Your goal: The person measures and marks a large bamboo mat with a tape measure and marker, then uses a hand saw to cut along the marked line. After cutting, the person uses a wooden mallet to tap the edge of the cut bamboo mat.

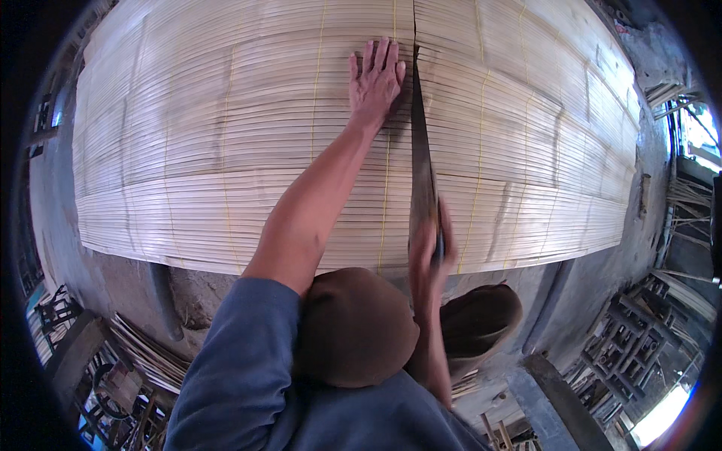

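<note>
Blue sleeve (237, 353) is lying nearest; ahead, on the slatted mat (278, 135), the left hand (376, 83) is resting flat, fingers spread, left of a saw (422, 150) that the nearer right hand (430, 244) is gripping, blade pointing away across slats.

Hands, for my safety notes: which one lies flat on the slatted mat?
The left hand, palm down; the right hand instead grips a long dark-bladed tool.
</note>
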Tool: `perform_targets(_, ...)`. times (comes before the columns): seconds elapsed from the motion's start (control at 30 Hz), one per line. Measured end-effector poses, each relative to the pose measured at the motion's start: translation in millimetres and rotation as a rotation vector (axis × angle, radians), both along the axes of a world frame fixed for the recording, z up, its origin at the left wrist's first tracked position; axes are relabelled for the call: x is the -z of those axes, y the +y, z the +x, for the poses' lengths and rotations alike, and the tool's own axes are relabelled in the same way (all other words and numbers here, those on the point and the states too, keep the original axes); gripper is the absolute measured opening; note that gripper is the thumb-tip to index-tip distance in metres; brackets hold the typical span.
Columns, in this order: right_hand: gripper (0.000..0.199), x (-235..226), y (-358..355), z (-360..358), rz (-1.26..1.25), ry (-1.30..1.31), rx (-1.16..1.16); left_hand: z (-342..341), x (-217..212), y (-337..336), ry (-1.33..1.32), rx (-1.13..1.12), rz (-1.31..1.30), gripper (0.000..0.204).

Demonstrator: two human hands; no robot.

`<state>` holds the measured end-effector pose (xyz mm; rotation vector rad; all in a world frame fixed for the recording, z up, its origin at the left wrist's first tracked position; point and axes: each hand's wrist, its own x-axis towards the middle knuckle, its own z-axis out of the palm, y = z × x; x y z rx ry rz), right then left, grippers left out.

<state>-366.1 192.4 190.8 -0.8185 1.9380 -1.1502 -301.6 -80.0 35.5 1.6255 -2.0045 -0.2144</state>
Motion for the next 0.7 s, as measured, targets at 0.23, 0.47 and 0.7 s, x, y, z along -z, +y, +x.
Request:
perform_targets(0.23,0.042,34.1,-83.9,4.2,-0.275,0.226,-0.068,10.7,0.8,6.2,-0.023,0.035,0.010,0.052)
perform_targets(0.47,0.047,3.2,-53.1,-6.4,-0.080,-0.023,-0.097,6.5,3.0,53.0,-0.077,0.045,0.022,0.054)
perform_targets(0.7,0.045,-51.0,104.7,6.7,0.019,-0.075,-0.089,20.6,5.4,49.6,-0.138,-0.014,0.000,0.052)
